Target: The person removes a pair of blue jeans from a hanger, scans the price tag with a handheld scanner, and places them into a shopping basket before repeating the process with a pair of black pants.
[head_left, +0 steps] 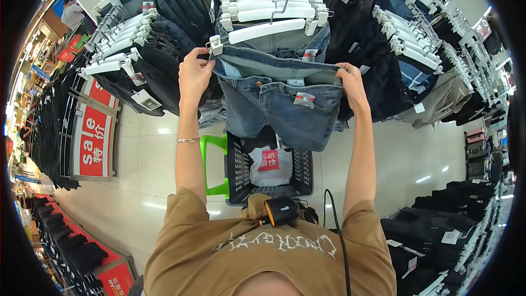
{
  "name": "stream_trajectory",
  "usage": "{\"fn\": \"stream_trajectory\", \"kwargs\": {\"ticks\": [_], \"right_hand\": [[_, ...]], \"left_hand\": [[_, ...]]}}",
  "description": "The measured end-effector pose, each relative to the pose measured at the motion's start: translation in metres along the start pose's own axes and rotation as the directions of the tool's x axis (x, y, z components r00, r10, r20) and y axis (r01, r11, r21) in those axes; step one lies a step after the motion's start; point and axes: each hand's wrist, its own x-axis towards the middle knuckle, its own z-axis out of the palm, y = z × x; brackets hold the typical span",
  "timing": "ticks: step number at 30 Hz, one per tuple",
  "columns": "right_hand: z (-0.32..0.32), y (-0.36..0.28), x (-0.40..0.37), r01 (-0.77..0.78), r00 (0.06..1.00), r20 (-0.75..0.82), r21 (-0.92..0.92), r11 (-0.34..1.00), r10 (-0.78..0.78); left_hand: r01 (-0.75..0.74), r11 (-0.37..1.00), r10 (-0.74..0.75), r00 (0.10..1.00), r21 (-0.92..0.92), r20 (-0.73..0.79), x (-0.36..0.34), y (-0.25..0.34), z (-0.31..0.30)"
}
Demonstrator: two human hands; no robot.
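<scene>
A pair of blue denim shorts (252, 107) hangs stretched between my two hands, its waistband gaping at the top. My left hand (194, 74) pinches the waistband's left corner, right beside the clip of a white hanger (268, 32). The opposite corner is gripped by my right hand (350, 83), with the thumb at the inside edge. The hanger slants up to the right, and its right end is apart from the shorts. A white-and-red tag (304, 100) dangles at the front. Whether the left clip still bites the cloth is hard to tell.
Below the shorts stands a black shopping basket (233, 170) with a green handle (215, 189), holding a white plastic bag (271, 167). Racks of jeans on white hangers (123, 35) crowd both sides. A red sale sign (94, 142) stands left. Dark clothes (438, 230) lie lower right.
</scene>
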Motion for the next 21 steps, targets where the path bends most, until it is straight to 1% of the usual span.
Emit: {"fn": "stream_trajectory", "kwargs": {"ticks": [1, 2, 4, 5, 7, 8, 9, 11, 13, 14, 15, 16, 17, 18, 19, 20, 21], "right_hand": [[-0.001, 0.002, 0.0, 0.006, 1.0, 0.013, 0.052, 0.999, -0.006], [-0.002, 0.003, -0.001, 0.01, 1.0, 0.022, 0.105, 0.994, -0.012], [-0.003, 0.003, -0.004, 0.045, 0.998, 0.03, 0.088, 0.995, -0.048], [-0.003, 0.003, -0.005, 0.057, 0.998, 0.037, 0.069, 0.996, -0.06], [-0.003, 0.006, -0.004, 0.109, 0.993, 0.045, 0.025, 0.994, -0.11], [-0.001, 0.008, -0.004, 0.127, 0.99, 0.052, 0.021, 0.992, -0.128], [0.001, 0.011, -0.002, 0.147, 0.987, 0.058, 0.017, 0.989, -0.148], [0.01, 0.026, 0.005, 0.211, 0.977, -0.01, -0.027, 0.977, -0.212], [0.02, 0.025, 0.0, 0.204, 0.975, -0.078, -0.063, 0.977, -0.209], [0.025, 0.032, 0.001, 0.254, 0.963, -0.067, -0.098, 0.962, -0.261], [0.03, 0.037, 0.001, 0.303, 0.948, -0.056, -0.133, 0.944, -0.312], [0.029, 0.025, -0.007, 0.262, 0.964, -0.025, -0.101, 0.96, -0.266], [0.029, 0.022, -0.01, 0.255, 0.967, -0.004, -0.084, 0.963, -0.256], [0.033, 0.024, -0.01, 0.246, 0.969, 0.026, -0.062, 0.967, -0.245], [0.032, 0.026, -0.009, 0.233, 0.972, 0.044, -0.037, 0.972, -0.231], [0.031, 0.026, -0.01, 0.231, 0.973, 0.034, -0.035, 0.972, -0.23], [0.03, 0.025, -0.011, 0.223, 0.974, 0.047, -0.029, 0.974, -0.221]], "left_hand": [[0.003, 0.999, -0.002, 1.0, 0.052, -0.01, -0.002, 0.004, 0.0], [-0.003, 0.998, 0.004, 1.0, 0.055, -0.014, -0.006, 0.009, -0.002], [0.003, 0.959, 0.03, 0.994, 0.284, -0.109, -0.014, 0.026, -0.007], [-0.043, 0.958, 0.1, 0.977, 0.283, -0.188, -0.017, 0.038, -0.01], [-0.177, 0.973, 0.216, 0.926, 0.151, -0.308, -0.018, 0.074, -0.013], [-0.244, 0.97, 0.229, 0.926, -0.012, -0.299, -0.017, 0.091, -0.006], [-0.342, 0.935, 0.309, 0.914, -0.09, -0.262, -0.016, 0.106, 0.003], [-0.542, 0.838, 0.526, 0.833, -0.066, -0.174, -0.007, 0.126, 0.037], [-0.708, 0.706, 0.704, 0.704, -0.013, -0.092, 0.012, 0.139, 0.081], [-0.713, 0.701, 0.71, 0.699, -0.016, -0.088, 0.022, 0.144, 0.101], [-0.736, 0.676, 0.737, 0.673, 0.041, -0.064, 0.032, 0.148, 0.12], [-0.757, 0.646, 0.763, 0.645, 0.096, -0.041, 0.039, 0.15, 0.136], [-0.765, 0.637, 0.77, 0.636, 0.091, -0.04, 0.043, 0.147, 0.148], [-0.669, 0.7, 0.686, 0.727, 0.25, 0.022, 0.048, 0.142, 0.16], [-0.565, 0.719, 0.592, 0.803, 0.404, 0.068, 0.053, 0.146, 0.173], [-0.544, 0.717, 0.523, 0.833, 0.437, 0.179, 0.058, 0.142, 0.177], [-0.551, 0.713, 0.529, 0.829, 0.435, 0.183, 0.063, 0.138, 0.18]]}}
